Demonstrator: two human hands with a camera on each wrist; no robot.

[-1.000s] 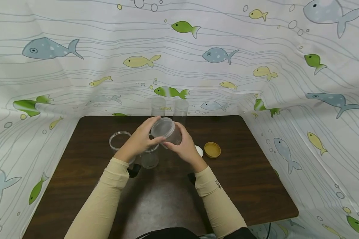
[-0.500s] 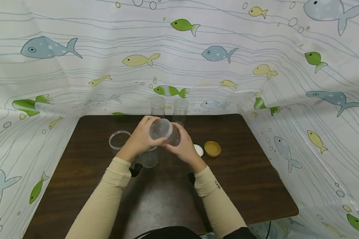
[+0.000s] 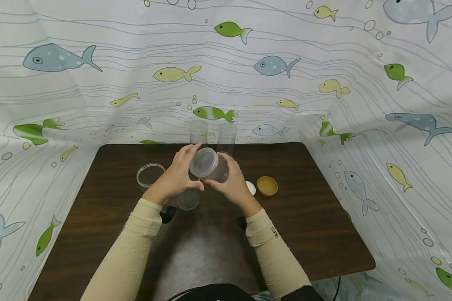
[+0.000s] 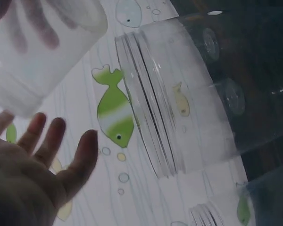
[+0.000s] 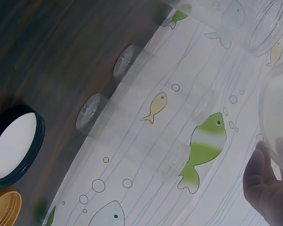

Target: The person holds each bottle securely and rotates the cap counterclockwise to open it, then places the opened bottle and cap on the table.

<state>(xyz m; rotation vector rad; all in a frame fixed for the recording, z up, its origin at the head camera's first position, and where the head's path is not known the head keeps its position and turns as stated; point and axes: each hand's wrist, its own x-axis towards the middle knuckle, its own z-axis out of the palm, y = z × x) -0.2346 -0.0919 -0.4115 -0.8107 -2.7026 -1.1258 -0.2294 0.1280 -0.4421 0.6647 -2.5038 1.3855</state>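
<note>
A clear plastic jar (image 3: 220, 170) with a frosted lid (image 3: 201, 162) is held tilted above the table, its lid end toward the left and up. My right hand (image 3: 234, 184) grips the jar's body from the right, fingers behind it and thumb below. Through the clear wall in the left wrist view, that hand's fingers show behind the jar (image 4: 61, 52). My left hand (image 3: 177, 177) is spread beside the lid, with fingertips right at its edge and the thumb standing away below. In the left wrist view the left hand's fingers (image 4: 85, 150) are loosely extended.
Two tall clear containers, one of them the left container (image 3: 198, 131), stand at the table's back edge. A wide clear jar (image 3: 145, 184) and a smaller clear jar (image 3: 188, 201) stand near my left arm. A white-lined dark lid (image 5: 14, 148) lies beside a yellow-brown lid (image 3: 267, 186).
My left thumb has come off the lid and dropped lower, opening the left hand. The jar has shifted only slightly, and my right hand keeps its grip on it.
</note>
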